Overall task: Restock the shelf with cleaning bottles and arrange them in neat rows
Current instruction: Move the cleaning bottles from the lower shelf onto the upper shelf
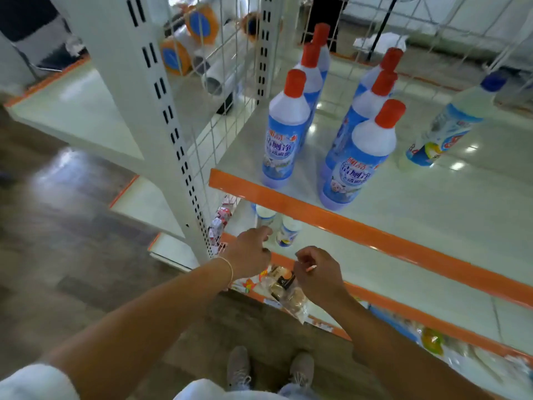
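Reach step: left hand (248, 251), empty, hovers beside lower-shelf bottles (288, 232); right hand (315, 274) curled, grip indeterminate. Next move likely requires grasping one.

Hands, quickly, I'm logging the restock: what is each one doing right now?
Left hand: fingers loosely curled, holding nothing, near a small bottle on the lower shelf.
Right hand: fingers curled; cannot tell whether it holds anything.

The shelf edge (346, 228) hides the caps of apparently two lower bottles (288, 232).
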Motion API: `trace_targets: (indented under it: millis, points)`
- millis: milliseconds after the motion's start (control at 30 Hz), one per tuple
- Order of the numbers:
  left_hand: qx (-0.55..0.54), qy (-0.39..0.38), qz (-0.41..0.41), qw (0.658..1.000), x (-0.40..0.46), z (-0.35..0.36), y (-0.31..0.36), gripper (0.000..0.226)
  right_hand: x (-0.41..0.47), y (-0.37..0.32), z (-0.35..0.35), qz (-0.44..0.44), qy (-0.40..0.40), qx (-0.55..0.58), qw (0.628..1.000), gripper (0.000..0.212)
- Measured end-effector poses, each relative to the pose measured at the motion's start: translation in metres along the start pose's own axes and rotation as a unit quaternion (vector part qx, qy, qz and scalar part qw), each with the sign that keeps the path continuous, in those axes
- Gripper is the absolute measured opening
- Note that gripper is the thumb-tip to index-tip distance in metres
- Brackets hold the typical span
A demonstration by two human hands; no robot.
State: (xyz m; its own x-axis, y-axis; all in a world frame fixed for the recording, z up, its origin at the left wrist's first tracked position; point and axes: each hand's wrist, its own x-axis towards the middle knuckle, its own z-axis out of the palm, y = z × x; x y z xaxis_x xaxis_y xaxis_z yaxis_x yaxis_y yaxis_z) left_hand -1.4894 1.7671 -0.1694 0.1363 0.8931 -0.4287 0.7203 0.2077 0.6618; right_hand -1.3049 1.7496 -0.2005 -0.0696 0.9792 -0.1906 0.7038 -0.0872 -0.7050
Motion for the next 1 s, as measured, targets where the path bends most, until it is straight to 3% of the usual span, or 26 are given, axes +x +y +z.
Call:
trace_targets:
  millis: [233,500,733,1000]
  points:
    - [-0.002,-0.014,-0.062,0.998,0.010,0.023,-0.014,0.060,0.055,0.031,0.037,0.137,-0.125,-0.061,0.981,0.057]
    - [-0.035,-0.002,-0.090,0.995,0.024,0.024,-0.021,0.067,0.107,0.040,0.048,0.158,-0.065,0.016,0.985,0.092]
    - [-0.068,0.011,-0.092,0.993,0.029,0.023,-0.028,0.065,0.128,0.048,0.065,0.158,-0.036,0.094,0.982,0.091]
    - [-0.086,0.043,-0.107,0.990,0.031,0.035,-0.044,0.054,0.144,0.070,0.095,0.169,-0.010,0.144,0.975,0.071]
